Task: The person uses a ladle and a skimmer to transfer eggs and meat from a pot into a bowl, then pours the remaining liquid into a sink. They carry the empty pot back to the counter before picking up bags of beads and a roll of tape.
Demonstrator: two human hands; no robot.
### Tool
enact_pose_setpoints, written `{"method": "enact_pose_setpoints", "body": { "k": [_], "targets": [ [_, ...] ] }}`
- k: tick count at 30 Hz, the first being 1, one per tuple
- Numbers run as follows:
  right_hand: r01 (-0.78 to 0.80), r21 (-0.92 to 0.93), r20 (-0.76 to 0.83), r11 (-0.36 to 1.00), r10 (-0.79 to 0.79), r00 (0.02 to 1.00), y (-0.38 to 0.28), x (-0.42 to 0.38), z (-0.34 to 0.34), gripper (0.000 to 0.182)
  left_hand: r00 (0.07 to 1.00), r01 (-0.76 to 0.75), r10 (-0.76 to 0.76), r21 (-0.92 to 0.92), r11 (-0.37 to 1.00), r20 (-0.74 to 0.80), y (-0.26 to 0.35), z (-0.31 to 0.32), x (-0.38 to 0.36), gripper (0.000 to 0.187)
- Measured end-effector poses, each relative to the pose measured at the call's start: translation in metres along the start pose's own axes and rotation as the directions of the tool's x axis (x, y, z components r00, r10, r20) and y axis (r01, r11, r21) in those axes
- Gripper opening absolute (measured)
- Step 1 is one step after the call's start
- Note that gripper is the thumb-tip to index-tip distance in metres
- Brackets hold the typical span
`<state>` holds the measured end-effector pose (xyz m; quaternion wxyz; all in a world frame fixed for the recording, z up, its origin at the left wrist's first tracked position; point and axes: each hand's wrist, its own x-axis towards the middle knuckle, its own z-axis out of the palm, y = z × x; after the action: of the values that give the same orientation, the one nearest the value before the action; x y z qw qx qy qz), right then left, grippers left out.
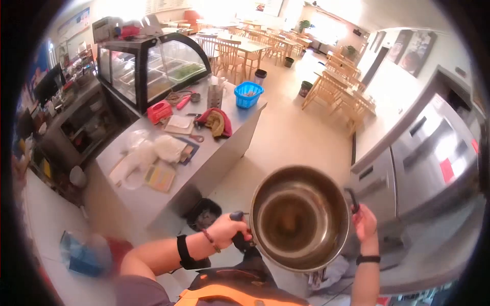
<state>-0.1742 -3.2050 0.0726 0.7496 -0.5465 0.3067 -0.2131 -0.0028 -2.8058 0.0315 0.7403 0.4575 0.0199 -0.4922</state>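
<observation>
Sunlit dining room (286, 127) — wooden tables (250, 46), steel counter (153, 199)

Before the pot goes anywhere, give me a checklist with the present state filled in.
1. Left hand closed on the pot's black handle: ok.
2. Right hand on the opposite handle: ok, though the grip looks light.
3. Pot inside free of contents: ok, only bare metal shows.
4. Pot held level: cannot tell, the view is distorted.
5. Floor ahead free of obstacles: ok.
6. Black bin close to the left hand: not ok.

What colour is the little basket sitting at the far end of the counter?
The basket is bright blue, seen clearly in the head view, near the counter's far corner.
</observation>
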Motion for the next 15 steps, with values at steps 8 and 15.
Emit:
{"method": "enact_pose_setpoints", "body": {
  "k": [8,15],
  "targets": [
    [0.138,-0.118,0.266,0.983,-0.103,0.958,-0.148,0.393,0.175,0.034,0.955,-0.291,0.264,-0.248,0.924,-0.137,0.194,0.038,0.223,0.010],
    [0.314,-0.112,0.503,0.943,-0.218,0.836,-0.209,0.613,0.351,0.032,0.862,-0.507,0.470,-0.330,0.797,-0.189,0.345,0.015,0.354,0.003]
  ]
}}
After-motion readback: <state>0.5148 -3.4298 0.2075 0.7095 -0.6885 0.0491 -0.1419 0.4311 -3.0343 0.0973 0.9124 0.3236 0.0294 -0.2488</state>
